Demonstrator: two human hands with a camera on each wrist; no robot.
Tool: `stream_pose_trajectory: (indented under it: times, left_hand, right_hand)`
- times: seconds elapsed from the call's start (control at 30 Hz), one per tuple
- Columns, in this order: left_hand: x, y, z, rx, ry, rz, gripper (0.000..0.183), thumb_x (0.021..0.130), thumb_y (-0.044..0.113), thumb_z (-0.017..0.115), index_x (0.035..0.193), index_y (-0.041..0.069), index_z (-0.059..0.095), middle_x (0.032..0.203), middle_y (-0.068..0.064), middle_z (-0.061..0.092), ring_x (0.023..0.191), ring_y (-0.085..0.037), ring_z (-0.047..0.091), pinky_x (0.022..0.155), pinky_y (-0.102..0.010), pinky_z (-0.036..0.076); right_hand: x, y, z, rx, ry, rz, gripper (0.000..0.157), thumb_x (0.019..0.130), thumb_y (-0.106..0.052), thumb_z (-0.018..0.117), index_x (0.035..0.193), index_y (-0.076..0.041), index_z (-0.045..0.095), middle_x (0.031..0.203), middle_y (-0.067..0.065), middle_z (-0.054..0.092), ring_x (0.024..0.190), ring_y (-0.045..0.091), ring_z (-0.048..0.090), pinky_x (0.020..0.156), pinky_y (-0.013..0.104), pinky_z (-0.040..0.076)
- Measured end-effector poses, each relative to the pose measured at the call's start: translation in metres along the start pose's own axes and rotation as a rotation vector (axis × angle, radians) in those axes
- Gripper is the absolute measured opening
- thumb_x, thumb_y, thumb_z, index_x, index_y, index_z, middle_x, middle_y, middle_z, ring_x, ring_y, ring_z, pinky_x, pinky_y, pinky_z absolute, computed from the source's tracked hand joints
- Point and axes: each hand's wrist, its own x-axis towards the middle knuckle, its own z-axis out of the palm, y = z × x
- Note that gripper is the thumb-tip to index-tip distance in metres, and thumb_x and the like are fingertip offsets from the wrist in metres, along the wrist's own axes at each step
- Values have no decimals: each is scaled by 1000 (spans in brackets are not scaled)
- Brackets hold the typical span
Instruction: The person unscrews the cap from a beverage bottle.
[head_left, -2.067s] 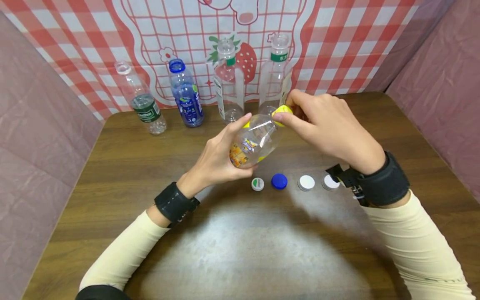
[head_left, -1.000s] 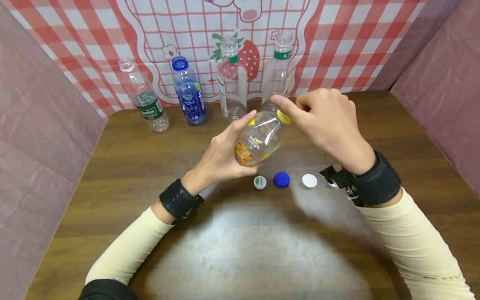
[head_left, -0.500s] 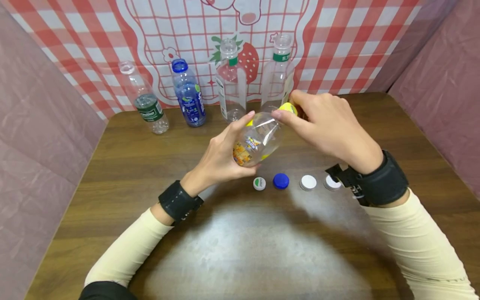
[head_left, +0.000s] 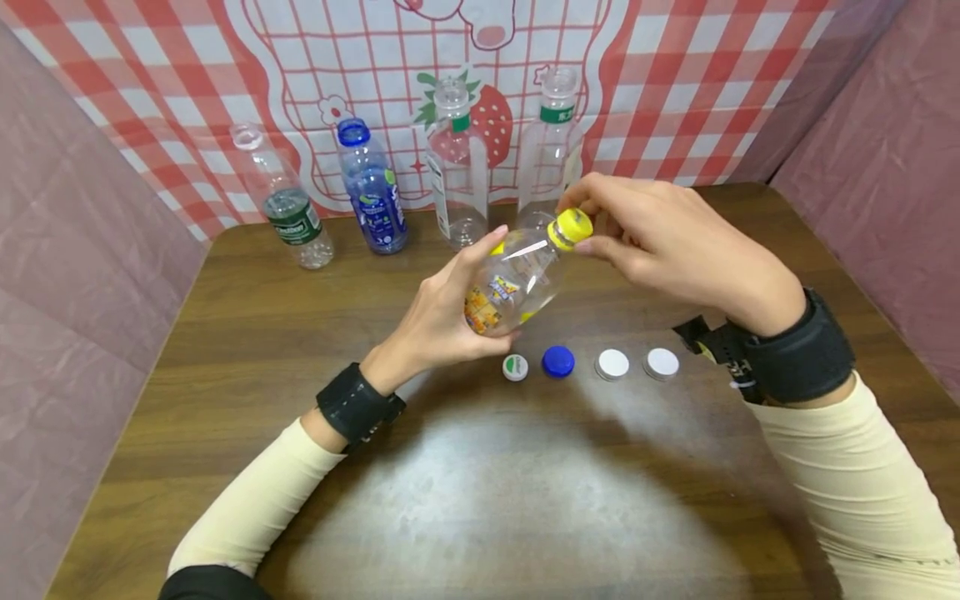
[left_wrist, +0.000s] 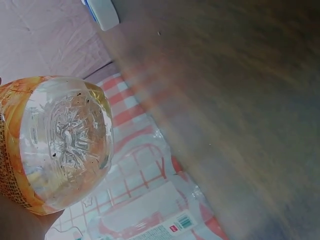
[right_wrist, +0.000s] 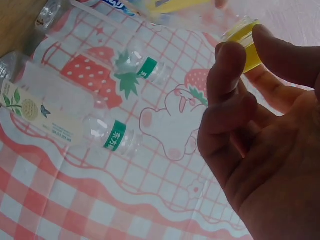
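My left hand grips a clear plastic bottle with an orange picture label, tilted above the table with its neck up to the right. The left wrist view shows the bottle's ribbed base. At the neck, my right hand pinches the yellow cap between thumb and fingers. A yellow ring sits just below the cap, and a narrow gap shows between them. In the right wrist view clear plastic is visible beside the yellow cap; whether cap and neck still touch is hard to tell.
Along the back stand uncapped bottles: one with a green label, a blue one, and two clear ones. On the table lie a small white-green cap, a blue cap and two white caps.
The right hand turned over the cap and back, then shifted slightly right, its fingers now at the cap's side. More of the cap and a gap beneath it show. The left hand held nearly still.
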Motion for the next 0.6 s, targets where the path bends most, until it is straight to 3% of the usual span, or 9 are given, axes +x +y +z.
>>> stream_pose_trajectory:
  times: [0.17, 0.27, 0.37, 0.6]
  left_hand:
    - [1, 3, 2, -26, 3, -2, 115, 65, 32, 93, 159, 22, 27, 139, -14, 60, 108, -23, 67, 82, -32, 62]
    - [2, 3, 1, -36, 23, 8, 114, 65, 32, 94, 158, 20, 29, 141, -13, 60, 110, -22, 68, 84, -31, 61]
    - [2, 3, 0, -36, 50, 14, 114, 64, 31, 94, 158, 18, 31, 145, -11, 59, 111, -21, 69, 85, -32, 61]
    - [0, 1, -2, -45, 53, -1, 115, 64, 31, 95, 158, 18, 31, 151, -11, 55, 113, -21, 69, 86, -33, 61]
  right_hand:
    - [-8, 8, -3, 77, 75, -43, 36, 90, -4, 77, 124, -9, 65, 95, -2, 73, 75, 7, 63, 62, 21, 47]
    - [-16, 17, -5, 110, 118, -33, 37, 87, -3, 80, 121, -8, 67, 85, -4, 69, 67, 4, 56, 59, 14, 43]
    - [-26, 29, 0, 87, 133, -3, 36, 85, -2, 82, 118, -9, 71, 88, -4, 68, 68, 1, 54, 62, 12, 42]
    - [-58, 72, 41, 48, 23, 110, 42, 82, 3, 81, 118, -18, 74, 105, -2, 70, 73, 3, 62, 63, 20, 47]
